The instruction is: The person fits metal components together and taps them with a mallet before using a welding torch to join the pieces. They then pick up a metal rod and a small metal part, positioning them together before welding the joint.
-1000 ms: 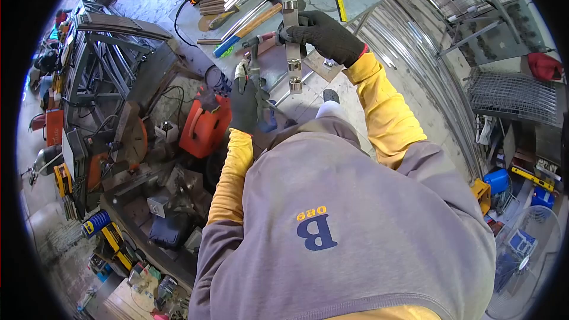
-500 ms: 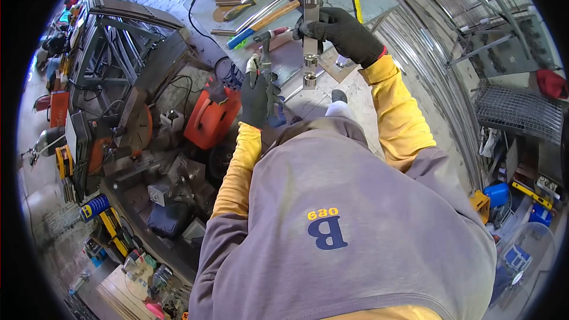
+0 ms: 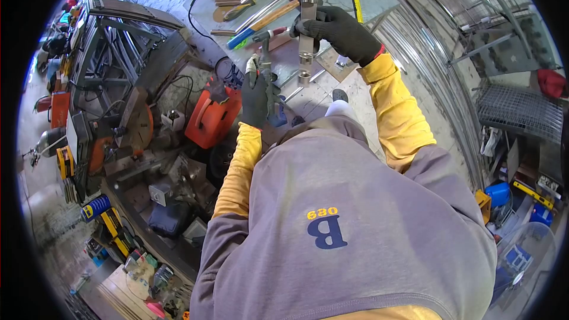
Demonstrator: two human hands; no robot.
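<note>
Fingers [image 3: 323, 24] around metal bar [image 3: 307, 9]

Your right hand [image 3: 339, 31] is stretched well out ahead of you, black-gloved, the arm nearly straight in its yellow sleeve, and its fingers [image 3: 309, 28] are curled in a closed grip. Your left hand [image 3: 256, 96], also gloved in black, sits lower and closer to your chest with the elbow bent sharply, its fingers wrapped tight in a fist-like grip, knuckles turned upward.
</note>
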